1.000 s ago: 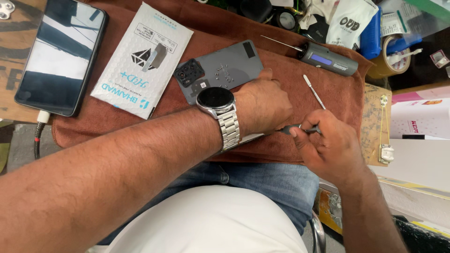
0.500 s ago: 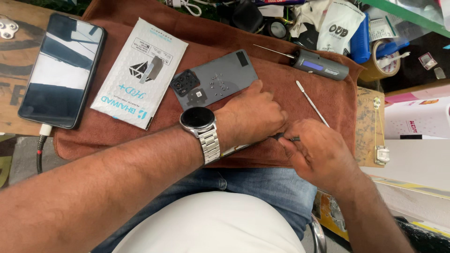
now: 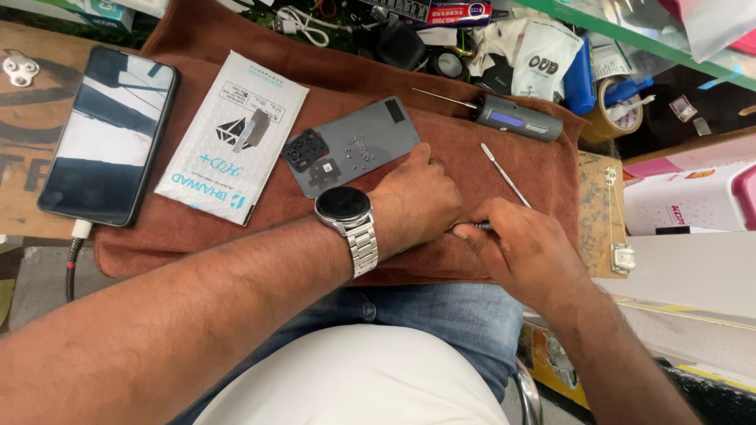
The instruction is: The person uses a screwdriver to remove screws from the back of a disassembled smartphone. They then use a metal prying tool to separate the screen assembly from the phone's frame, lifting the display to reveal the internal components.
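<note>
Compared with half a second ago, my two hands sit in much the same pose; the view has shifted slightly, so the cloth and its contents now sit a little lower in the picture. My left hand [image 3: 417, 206], with a wristwatch [image 3: 344, 207] on the wrist, is curled knuckles-up on the brown cloth [image 3: 197, 244], just below the grey phone back cover [image 3: 350, 147]; I cannot tell what, if anything, it presses under the fingers. My right hand [image 3: 524, 252] is closed around a small dark tool [image 3: 479, 226], of which only the tip shows, poking out toward the left hand and nearly touching it. A thin metal pry tool [image 3: 504, 174] lies just above the right hand, apart from it. Farther up lies a grey electric screwdriver [image 3: 516, 120]. A white packet [image 3: 232, 134] lies left of the back cover, and a black phone [image 3: 106, 134] lies farther left, off the cloth.
</note>
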